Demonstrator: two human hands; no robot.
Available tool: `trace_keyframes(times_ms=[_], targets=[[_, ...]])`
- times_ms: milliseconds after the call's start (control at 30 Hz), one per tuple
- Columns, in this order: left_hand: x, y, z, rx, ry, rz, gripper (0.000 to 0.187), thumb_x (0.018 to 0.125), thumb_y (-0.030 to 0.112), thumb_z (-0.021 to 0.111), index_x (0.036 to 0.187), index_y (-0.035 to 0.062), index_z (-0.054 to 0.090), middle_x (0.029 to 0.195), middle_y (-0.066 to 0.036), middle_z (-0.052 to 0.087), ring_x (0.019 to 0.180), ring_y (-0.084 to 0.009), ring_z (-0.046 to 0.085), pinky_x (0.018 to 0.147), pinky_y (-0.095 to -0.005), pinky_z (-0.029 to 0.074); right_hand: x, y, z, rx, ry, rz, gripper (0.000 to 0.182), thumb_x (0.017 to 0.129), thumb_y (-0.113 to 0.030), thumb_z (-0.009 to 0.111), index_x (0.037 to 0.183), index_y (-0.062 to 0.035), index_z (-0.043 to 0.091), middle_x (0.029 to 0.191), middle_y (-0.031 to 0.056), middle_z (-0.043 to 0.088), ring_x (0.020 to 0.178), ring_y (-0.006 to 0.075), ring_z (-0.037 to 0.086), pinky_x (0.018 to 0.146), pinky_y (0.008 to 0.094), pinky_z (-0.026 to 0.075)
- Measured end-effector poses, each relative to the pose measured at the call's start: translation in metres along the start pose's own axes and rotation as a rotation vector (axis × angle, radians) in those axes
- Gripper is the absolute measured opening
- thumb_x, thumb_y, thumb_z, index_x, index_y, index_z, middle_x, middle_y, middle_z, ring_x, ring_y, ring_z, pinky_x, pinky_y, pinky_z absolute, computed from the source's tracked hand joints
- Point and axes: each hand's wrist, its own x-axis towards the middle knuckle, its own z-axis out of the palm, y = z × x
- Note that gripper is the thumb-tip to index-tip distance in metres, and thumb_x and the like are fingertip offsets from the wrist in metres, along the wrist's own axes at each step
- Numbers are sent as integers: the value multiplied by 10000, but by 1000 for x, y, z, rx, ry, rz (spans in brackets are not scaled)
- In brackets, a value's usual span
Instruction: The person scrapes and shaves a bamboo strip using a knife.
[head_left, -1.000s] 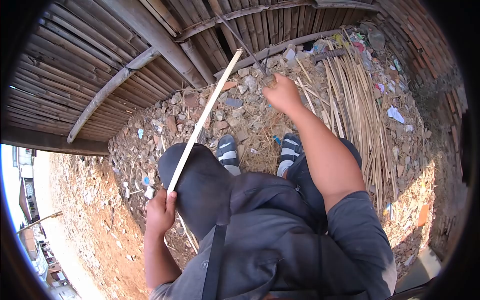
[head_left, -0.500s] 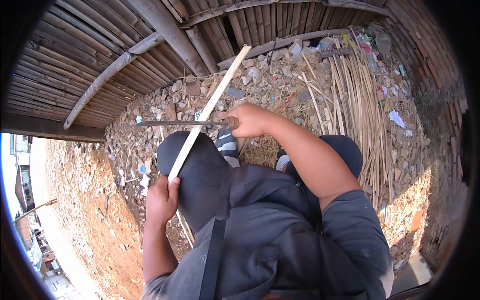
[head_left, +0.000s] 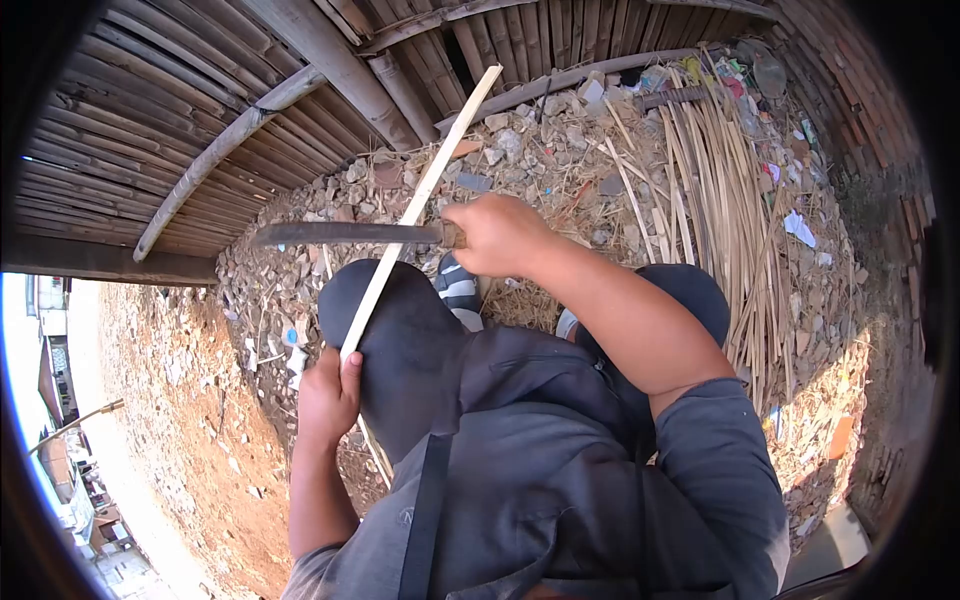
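Note:
My left hand is closed around the lower end of a long pale bamboo strip, beside my left knee. The strip slants up and away to the right, its far end near the slatted wall. In my right hand is the wooden handle of a long-bladed machete, fingers wrapped tight. Its dark blade points left and crosses the bamboo strip just beyond my left knee, overlapping it in this view. The blade looks slightly blurred, and its tip reaches past the strip over the rubble.
A heap of split bamboo strips lies on the ground to the right. Stones and litter cover the ground ahead. A bamboo slat wall rises at the upper left, a brick wall at the right. Bare soil stretches to the left.
The machete blade has turned so more of its broad side shows, and my right hand has shifted slightly left and up. The strip's far end sits a little higher; my left hand keeps its grip.

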Motion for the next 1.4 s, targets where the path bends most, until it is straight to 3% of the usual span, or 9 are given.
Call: trace_keyframes(times_ms=[267, 400, 533, 800, 933, 1067, 1200, 1300, 1400], targets=[[1, 1, -7, 28, -56, -46, 501, 1069, 429, 535, 830, -11, 551, 633, -230, 588, 600, -435, 610, 564, -492, 452, 17, 67, -20, 226, 182, 335, 366, 788, -256, 712, 1104, -72, 736, 885, 196, 737, 920, 398, 719, 840, 491, 569], [3, 2, -5, 23, -57, -20, 504, 1071, 423, 534, 814, -10, 541, 623, -228, 583, 587, -430, 609, 558, -490, 451, 2, 12, -4, -106, -20, 18, 323, 769, -182, 682, 1052, -30, 719, 887, 241, 723, 881, 424, 710, 808, 511, 561], [0, 0, -5, 37, -68, -101, 447, 1038, 366, 608, 806, -7, 530, 679, -263, 625, 658, -485, 627, 583, -535, 469, 26, 70, -7, 196, 116, 390, 385, 785, -245, 704, 1127, -70, 717, 965, 212, 741, 967, 396, 708, 861, 481, 564], [5, 3, -9, 41, -80, -68, 439, 1035, 363, 610, 813, -8, 535, 665, -256, 620, 649, -491, 622, 593, -543, 470, 5, 26, -14, -151, -61, 103, 294, 785, -223, 698, 1040, -76, 708, 987, 217, 741, 948, 408, 708, 861, 489, 565], [4, 6, -13, 19, -89, -104, 442, 1035, 368, 611, 814, -7, 536, 663, -254, 617, 648, -487, 620, 588, -536, 467, 26, 107, 1, 182, 220, 412, 336, 794, -240, 712, 1080, -63, 702, 983, 222, 740, 946, 415, 706, 855, 482, 567], [2, 1, -14, 19, -82, -68, 453, 1038, 371, 607, 798, -6, 530, 662, -250, 614, 643, -478, 621, 577, -523, 463, 16, 62, -13, 134, 162, 351, 342, 784, -246, 719, 1071, -60, 703, 962, 239, 734, 940, 415, 708, 850, 490, 568], [6, 0, -10, -68, -105, -69, 459, 1039, 374, 607, 788, -2, 523, 645, -242, 598, 615, -466, 607, 567, -511, 458, 6, 31, -15, -200, -62, -1, 324, 788, -245, 706, 1049, -53, 700, 955, 232, 737, 933, 407, 714, 841, 487, 570], [2, -5, -8, -13, -44, -53, 459, 1035, 375, 614, 786, 1, 519, 633, -230, 590, 594, -455, 598, 556, -505, 453, 22, 105, -4, 237, 235, 444, 344, 791, -244, 690, 1072, -46, 701, 974, 232, 738, 955, 407, 710, 859, 471, 565], [1, -2, -14, 65, -36, -53, 444, 1022, 373, 634, 794, 7, 525, 650, -228, 609, 611, -456, 616, 561, -516, 460, 20, 125, -23, 149, 352, 531, 385, 786, -243, 695, 1109, -33, 705, 991, 235, 736, 984, 400, 706, 886, 459, 557]])
